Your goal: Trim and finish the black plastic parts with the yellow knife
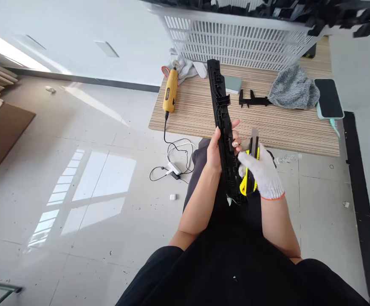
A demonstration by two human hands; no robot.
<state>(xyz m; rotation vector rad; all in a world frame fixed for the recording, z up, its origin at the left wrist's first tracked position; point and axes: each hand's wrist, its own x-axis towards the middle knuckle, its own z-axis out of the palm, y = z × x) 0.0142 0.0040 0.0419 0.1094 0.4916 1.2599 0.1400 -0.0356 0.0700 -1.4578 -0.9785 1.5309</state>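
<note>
My bare left hand (216, 148) is wrapped round a long black molded plastic part (222, 112), which stands nearly upright over my lap with its ribs and clips showing. On my right hand (264, 172) is a white knit glove with an orange cuff. Its fingers grip a yellow and black utility knife (247, 183), and the blade points up, away from me. The knife is just right of the plastic part; whether the two touch I cannot tell. The lower end of the part lies against my dark clothes.
On the wood-striped table (191, 114) lie a yellow rotary tool (170, 91), a black caliper (254, 100), a grey cloth (295, 89) and a phone (329, 98). A white basket (232, 42) of black parts stands behind. Cables and a power strip (173, 168) lie on the floor.
</note>
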